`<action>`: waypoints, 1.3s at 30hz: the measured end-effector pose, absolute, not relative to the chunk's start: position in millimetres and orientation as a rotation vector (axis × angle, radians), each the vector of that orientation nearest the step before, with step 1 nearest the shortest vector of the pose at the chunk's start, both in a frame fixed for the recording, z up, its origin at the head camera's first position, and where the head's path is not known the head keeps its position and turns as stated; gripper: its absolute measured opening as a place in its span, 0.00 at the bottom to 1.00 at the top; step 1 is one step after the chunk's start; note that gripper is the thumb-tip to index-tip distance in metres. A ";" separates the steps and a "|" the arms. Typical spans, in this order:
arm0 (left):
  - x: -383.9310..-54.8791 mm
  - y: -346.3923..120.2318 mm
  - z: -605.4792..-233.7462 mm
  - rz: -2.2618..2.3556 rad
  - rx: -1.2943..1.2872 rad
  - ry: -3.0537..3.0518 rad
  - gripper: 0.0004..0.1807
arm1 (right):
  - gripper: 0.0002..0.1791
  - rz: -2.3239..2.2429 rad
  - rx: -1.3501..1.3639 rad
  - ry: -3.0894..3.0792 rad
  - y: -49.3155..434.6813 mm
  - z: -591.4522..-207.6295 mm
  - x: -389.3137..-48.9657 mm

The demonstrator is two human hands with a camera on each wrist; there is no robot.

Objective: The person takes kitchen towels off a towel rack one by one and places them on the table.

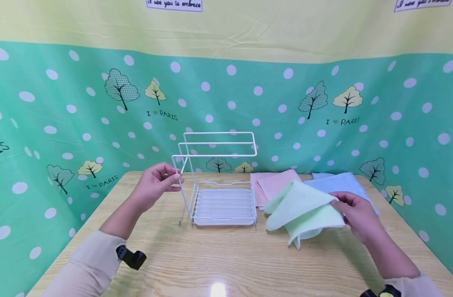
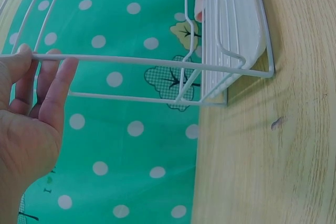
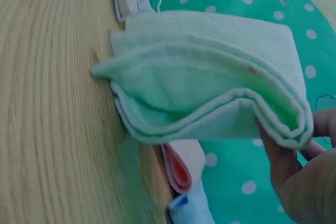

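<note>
A white wire rack (image 1: 222, 156) with a slatted base over a white tray (image 1: 224, 224) stands on the table. My left hand (image 1: 157, 183) pinches the rack's left upright between thumb and fingers; the left wrist view shows the fingertips along the white rod (image 2: 131, 61). Farther right, my right hand (image 1: 360, 214) grips a folded pale green cloth (image 1: 304, 206) by its right edge. The cloth's layers droop toward the table, and its lower left corner hangs down. In the right wrist view the thumb and fingers clasp the cloth's folded end (image 3: 296, 129).
Behind the green cloth lie a folded pink cloth (image 1: 276, 183), beside the rack, and a folded blue cloth (image 1: 337, 183) at the back right. A patterned green curtain (image 1: 226, 95) hangs along the back edge of the wooden table (image 1: 174, 264).
</note>
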State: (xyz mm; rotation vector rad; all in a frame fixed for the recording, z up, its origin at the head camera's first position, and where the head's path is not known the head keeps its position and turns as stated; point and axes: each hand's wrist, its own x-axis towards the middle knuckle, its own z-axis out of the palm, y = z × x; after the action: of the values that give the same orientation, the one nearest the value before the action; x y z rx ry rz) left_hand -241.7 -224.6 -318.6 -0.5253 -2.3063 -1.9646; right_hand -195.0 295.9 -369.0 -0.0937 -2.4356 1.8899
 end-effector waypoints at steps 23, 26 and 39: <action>-241.2 -224.7 -318.2 -1.948 -0.541 -2.313 0.08 | 0.30 1.323 0.029 -2.993 322.2 -380.4 -188.5; -241.4 -224.6 -318.5 -1.944 -0.543 -2.314 0.09 | 0.29 1.357 0.017 -2.991 321.6 -381.9 -188.0; -240.0 -223.5 -317.9 -1.951 -0.547 -2.311 0.08 | 0.31 1.482 -0.164 -3.024 339.1 -397.1 -189.4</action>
State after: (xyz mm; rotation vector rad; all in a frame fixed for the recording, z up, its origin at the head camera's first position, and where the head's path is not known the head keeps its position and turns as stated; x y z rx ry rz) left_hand -240.0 -223.5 -317.9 -0.5468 -2.3115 -1.9506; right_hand -189.4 339.1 -397.1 -0.1639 -3.0242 1.4816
